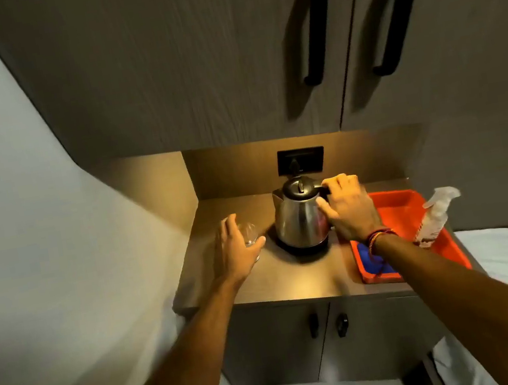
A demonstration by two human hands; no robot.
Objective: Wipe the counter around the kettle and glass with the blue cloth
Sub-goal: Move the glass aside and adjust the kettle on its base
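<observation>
A steel kettle (296, 218) with a black lid stands on its black base in the middle of the brown counter (302, 277). My right hand (348, 207) is wrapped around the kettle's handle on its right side. A clear glass (250, 231) stands left of the kettle, and my left hand (238, 251) curls around it, fingers touching its sides. The blue cloth (369, 259) lies in the near left corner of a red tray (404, 205), partly hidden under my right wrist.
A clear spray bottle (435, 213) leans in the tray's right side. A black wall socket (301, 161) sits behind the kettle. Upper cabinets with black handles (316, 26) hang overhead; lower cabinet doors (327, 327) are below. A white wall runs along the left.
</observation>
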